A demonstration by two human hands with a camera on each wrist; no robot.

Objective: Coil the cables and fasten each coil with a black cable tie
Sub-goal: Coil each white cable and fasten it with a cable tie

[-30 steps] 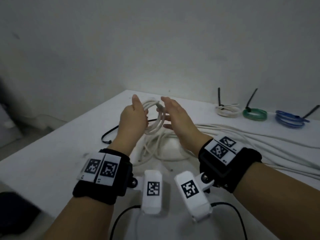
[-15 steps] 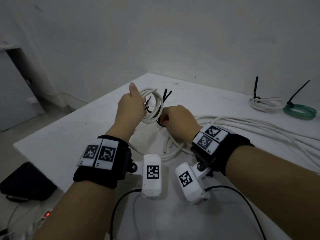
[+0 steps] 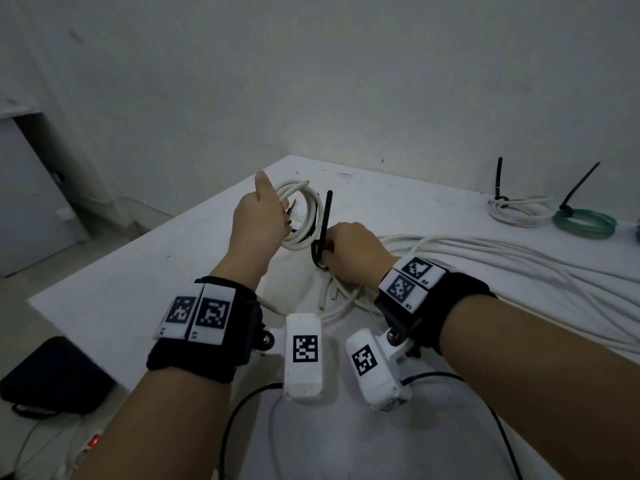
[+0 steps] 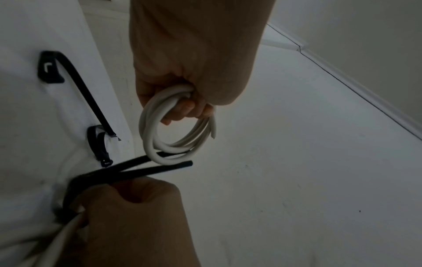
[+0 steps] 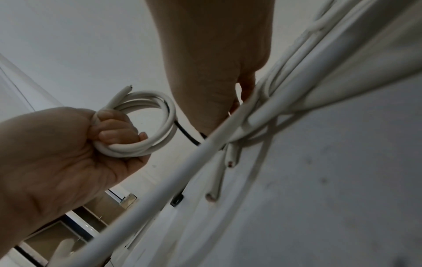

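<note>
Here the left hand (image 3: pixel 258 221) is holding the white coil (image 3: pixel 300 216) above the table (image 3: pixel 104 292), its fingers curled through the loops. The right hand (image 3: pixel 349 252) is pinching a black cable tie (image 3: pixel 323 225) just beside the coil. The loops are probably springy, so if the left fingers are loosening, the coil may open before the tie is closing around it.

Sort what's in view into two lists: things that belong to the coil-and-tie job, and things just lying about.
Belongs to the job:
- white coil, gripped by left hand
- black cable tie, held by right hand
- loose white cables
- tied white coil
- tied green coil

Lying about:
- dark bag on floor
- power strip
</note>
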